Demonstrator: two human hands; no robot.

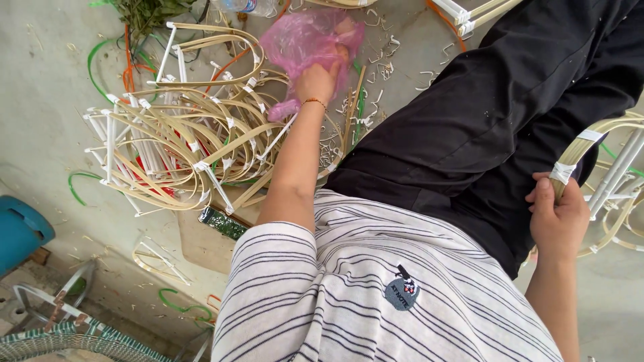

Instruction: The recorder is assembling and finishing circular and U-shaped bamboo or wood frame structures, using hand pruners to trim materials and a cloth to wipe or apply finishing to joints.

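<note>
The right hand [558, 216] has its grip clamped on a cane frame [607, 167] beside the black trousers [490, 127]. The left hand [316, 82] reaches into a pink bag [305, 37] on the floor, its grip hidden, past the frame pile [181, 141].

Soft, even daylight fills the scene, bright without harsh sun. The pale concrete floor [47, 100] reads flat and slightly washed out, with only faint, diffuse shadows under the heap of bamboo strips [181, 144]. The pink plastic bag [305, 43] glows translucent with small glints. The black trousers [496, 114] lose some detail in the dark. Focus is sharp through the middle; the corners bend and soften slightly from the wide lens.
</note>
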